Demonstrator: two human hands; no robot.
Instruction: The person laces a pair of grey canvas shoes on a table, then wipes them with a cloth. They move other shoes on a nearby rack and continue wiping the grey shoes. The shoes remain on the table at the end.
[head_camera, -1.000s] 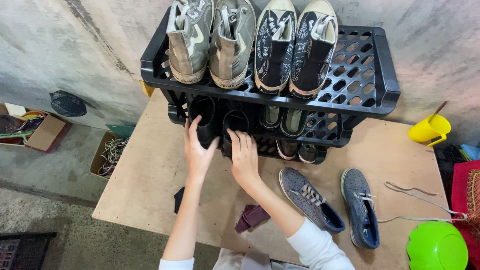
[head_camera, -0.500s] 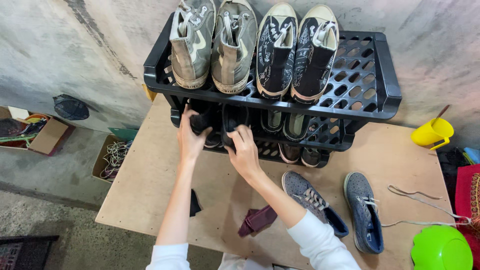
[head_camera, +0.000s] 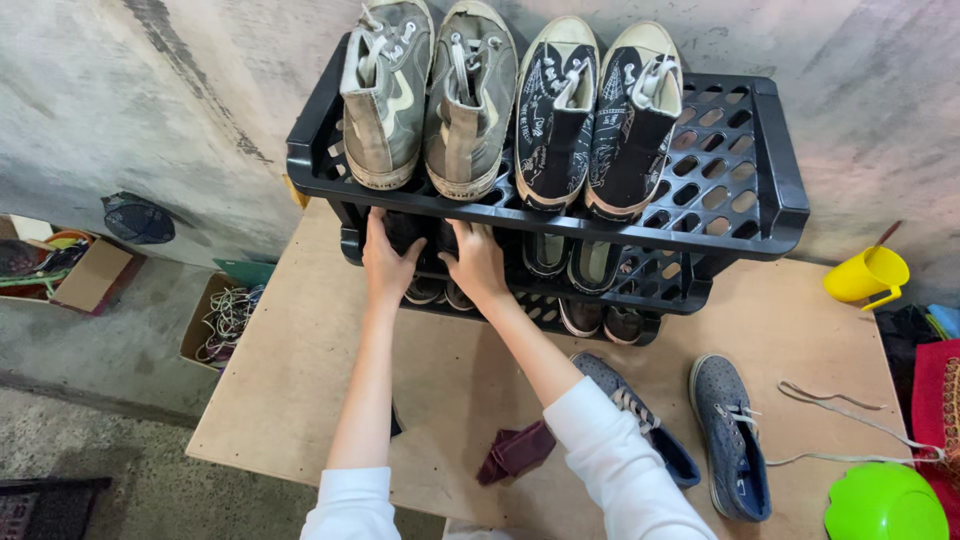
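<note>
I can barely make out the dark shoes (head_camera: 425, 235) on the middle shelf of the black plastic shoe rack (head_camera: 770, 190): the top shelf shadows them. My left hand (head_camera: 387, 262) and right hand (head_camera: 477, 262) reach in side by side, fingers curled on those shoes, though the grip itself is hidden. Both arms stretch forward across the plywood table (head_camera: 300, 380). A blue-grey sneaker (head_camera: 733, 437) lies right of my arm, and a maroon cloth (head_camera: 515, 452) sits between my sleeves.
</note>
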